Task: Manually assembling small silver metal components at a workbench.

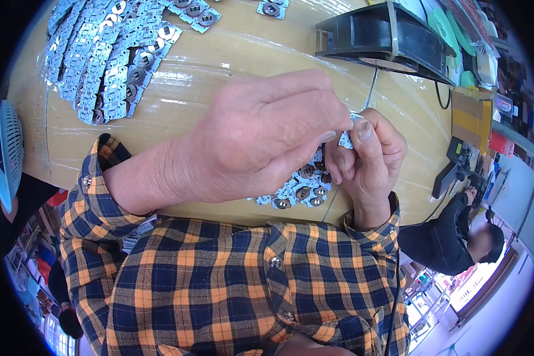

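Observation:
My right hand (374, 151) pinches a small silvery-blue circuit board (346, 140) between its thumb and fingers, above the table. From the left, my left hand (267, 127) reaches across with thumb and fingers closed in a pinch, its fingertips right at the board's upper edge. Whatever those fingers grip, if anything, is hidden. Below the two hands lies a loose heap of similar boards (302, 193) with round dark parts on them, partly covered by my hands. Many more boards (101, 65) are laid in overlapping rows at the far left of the table.
A black fan (385, 38) stands at the table's far right, near a cardboard box (471, 121) and a black device (451, 166). One board (272, 8) lies apart at the far edge. A light-blue fan (10, 154) is at left. A person in black (439, 231) sits at right.

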The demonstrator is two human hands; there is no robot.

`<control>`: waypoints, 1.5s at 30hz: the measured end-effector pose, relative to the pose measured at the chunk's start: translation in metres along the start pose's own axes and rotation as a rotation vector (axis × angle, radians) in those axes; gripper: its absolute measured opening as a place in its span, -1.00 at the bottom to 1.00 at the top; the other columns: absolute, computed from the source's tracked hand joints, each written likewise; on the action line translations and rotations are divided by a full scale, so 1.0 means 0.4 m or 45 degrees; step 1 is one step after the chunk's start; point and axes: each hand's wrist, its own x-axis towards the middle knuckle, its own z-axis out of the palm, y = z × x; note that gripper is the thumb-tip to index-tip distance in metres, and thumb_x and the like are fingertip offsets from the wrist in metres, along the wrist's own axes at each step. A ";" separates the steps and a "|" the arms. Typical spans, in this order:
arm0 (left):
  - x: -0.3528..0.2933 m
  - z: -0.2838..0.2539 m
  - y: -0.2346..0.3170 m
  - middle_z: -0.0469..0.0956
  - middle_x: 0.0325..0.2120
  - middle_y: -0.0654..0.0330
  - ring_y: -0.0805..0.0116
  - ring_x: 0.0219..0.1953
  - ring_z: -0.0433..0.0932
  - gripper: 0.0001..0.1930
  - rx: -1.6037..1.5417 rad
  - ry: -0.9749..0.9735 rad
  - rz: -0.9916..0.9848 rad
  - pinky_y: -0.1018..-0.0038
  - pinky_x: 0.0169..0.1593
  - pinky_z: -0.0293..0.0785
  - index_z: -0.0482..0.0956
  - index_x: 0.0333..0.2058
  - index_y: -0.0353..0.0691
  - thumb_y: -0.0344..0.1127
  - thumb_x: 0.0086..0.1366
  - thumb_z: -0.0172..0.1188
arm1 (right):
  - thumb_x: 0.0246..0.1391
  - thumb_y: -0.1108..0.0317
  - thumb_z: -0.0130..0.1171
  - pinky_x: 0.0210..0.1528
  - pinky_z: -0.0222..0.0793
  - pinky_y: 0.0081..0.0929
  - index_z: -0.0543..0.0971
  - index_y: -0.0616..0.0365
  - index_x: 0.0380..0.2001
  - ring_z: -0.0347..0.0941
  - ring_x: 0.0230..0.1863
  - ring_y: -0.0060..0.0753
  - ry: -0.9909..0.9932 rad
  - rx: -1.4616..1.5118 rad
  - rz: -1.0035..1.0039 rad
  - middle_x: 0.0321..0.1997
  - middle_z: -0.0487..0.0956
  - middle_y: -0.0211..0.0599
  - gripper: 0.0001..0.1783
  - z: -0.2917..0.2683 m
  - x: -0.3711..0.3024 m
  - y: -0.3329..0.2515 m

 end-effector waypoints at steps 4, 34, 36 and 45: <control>0.013 -0.028 0.001 0.58 -0.41 0.11 0.35 -0.44 0.56 -0.75 -0.076 -0.146 -0.086 0.53 -0.41 0.44 0.57 -0.21 -0.33 -0.65 0.09 0.21 | 0.32 0.24 -0.02 -0.78 0.08 -0.69 0.36 0.25 -0.50 0.10 -0.79 -0.71 -0.013 -0.004 0.043 -0.72 0.26 -0.47 -0.65 -0.002 -0.003 -0.001; 0.011 -0.023 0.001 0.65 -0.33 0.16 0.48 -0.30 0.61 -0.79 -0.347 -0.182 -0.471 0.60 -0.22 0.52 0.64 -0.22 -0.30 -0.61 0.17 0.17 | 0.10 0.43 0.20 -0.58 0.20 -0.46 0.54 0.31 -0.54 0.37 -0.65 -0.34 -0.106 -0.779 -0.612 -0.66 0.44 -0.26 -0.81 -0.026 0.015 -0.021; 0.011 -0.023 -0.001 0.65 -0.33 0.16 0.49 -0.31 0.60 -0.79 -0.403 -0.116 -0.409 0.62 -0.25 0.51 0.64 -0.21 -0.30 -0.61 0.17 0.18 | 0.11 0.43 0.17 -0.58 0.19 -0.47 0.54 0.31 -0.54 0.37 -0.65 -0.35 -0.155 -0.775 -0.684 -0.66 0.44 -0.26 -0.80 -0.027 0.020 -0.020; 0.011 -0.026 0.006 0.63 -0.33 0.17 0.52 -0.28 0.58 -0.78 -0.431 -0.151 -0.495 0.63 -0.21 0.48 0.63 -0.19 -0.32 -0.62 0.19 0.16 | 0.14 0.46 0.12 -0.58 0.19 -0.49 0.53 0.32 -0.57 0.36 -0.66 -0.41 0.041 -0.564 -0.457 -0.67 0.46 -0.29 -0.78 -0.032 -0.006 -0.013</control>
